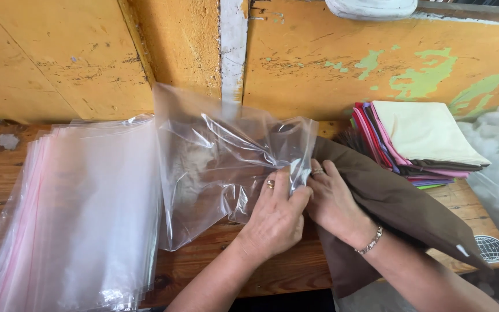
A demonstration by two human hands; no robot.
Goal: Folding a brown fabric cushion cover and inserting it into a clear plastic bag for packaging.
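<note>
Head view shows me both hands at the mouth of a clear plastic bag (220, 167) on the wooden table (295, 268). My left hand (275, 216) pinches the bag's edge with thumb and fingers. My right hand (333, 202) pinches the same edge from the other side, resting on a brown cloth (399, 202). I think it works best to pull the two thin sides apart gently, so the mouth opens wide. The bag is see-through, shiny and crinkly.
</note>
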